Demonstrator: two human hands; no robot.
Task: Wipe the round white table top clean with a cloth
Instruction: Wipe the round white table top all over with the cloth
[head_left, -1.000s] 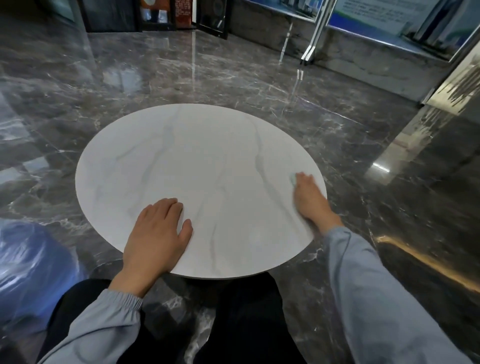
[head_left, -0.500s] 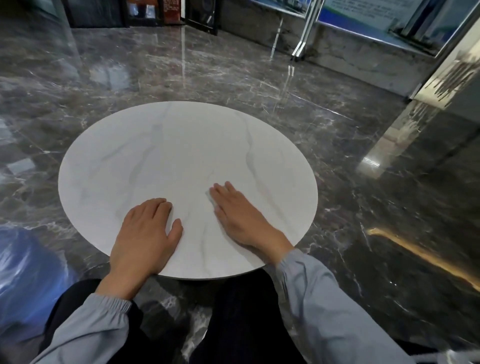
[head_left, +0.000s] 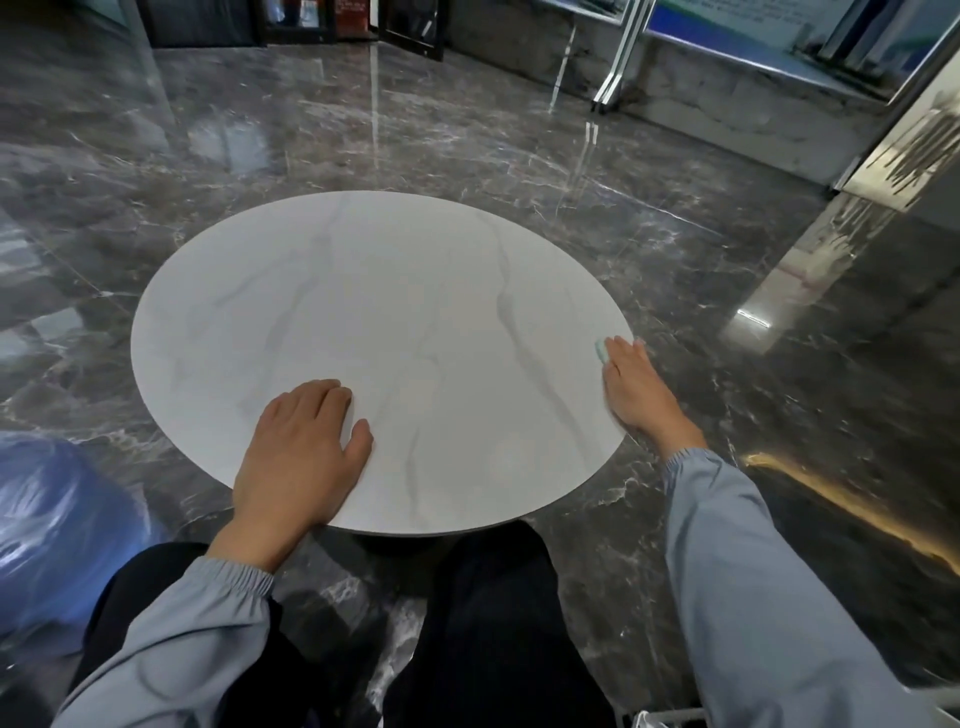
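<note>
Head view shows the round white marble-veined table top (head_left: 374, 332) under both hands, with the left hand (head_left: 301, 447) spread flat, palm down and empty, on the near part to brace it. The right hand (head_left: 631, 384) has swept back out from beside the left hand to the table's right rim, well apart from it now, pressing flat on a small pale green cloth (head_left: 601, 351) of which only a corner peeks out past the fingertips. That return stroke suggests the near band is being covered in side-to-side passes. Ahead of both hands the far half of the top looks untouched, so wiping probably has a good way to go.
</note>
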